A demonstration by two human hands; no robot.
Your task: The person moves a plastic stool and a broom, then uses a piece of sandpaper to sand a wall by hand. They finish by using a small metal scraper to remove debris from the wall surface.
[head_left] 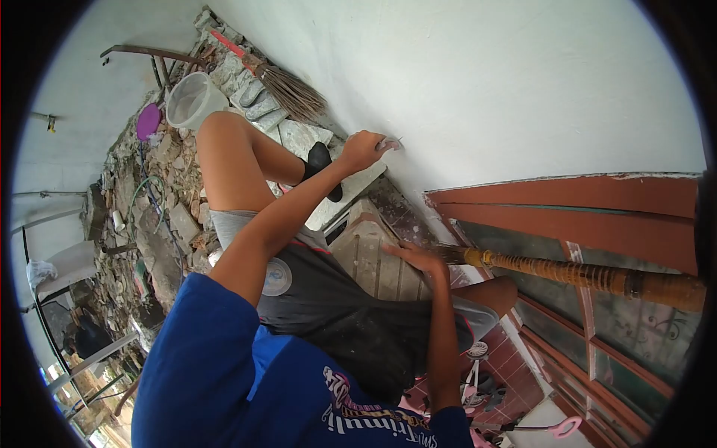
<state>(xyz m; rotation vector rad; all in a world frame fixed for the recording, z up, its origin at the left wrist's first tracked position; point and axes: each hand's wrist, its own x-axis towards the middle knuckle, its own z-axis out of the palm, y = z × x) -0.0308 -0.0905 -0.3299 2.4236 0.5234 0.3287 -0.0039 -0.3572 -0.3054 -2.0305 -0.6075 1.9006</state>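
Note:
My left hand [364, 151] reaches out to the white wall [515, 82]. Its fingers are closed around a small, flat grey piece [389, 143] that touches the wall surface; its exact kind is too small to make out. My right hand [420, 258] lies with fingers stretched out on a grey-brown ribbed box-like object [373, 250] between my legs. Nothing is gripped in that hand. Just beyond its fingers is the narrow end of a yellow-brown ribbed pole [582, 276].
A stick broom [287, 86] leans at the wall near grey slippers [261, 104]. Broken rubble [175, 216] covers the ground at left, with a clear plastic tub [196, 101] and a purple lid [149, 122]. Red-brown window frames [560, 216] stand right, above a tiled floor [511, 369].

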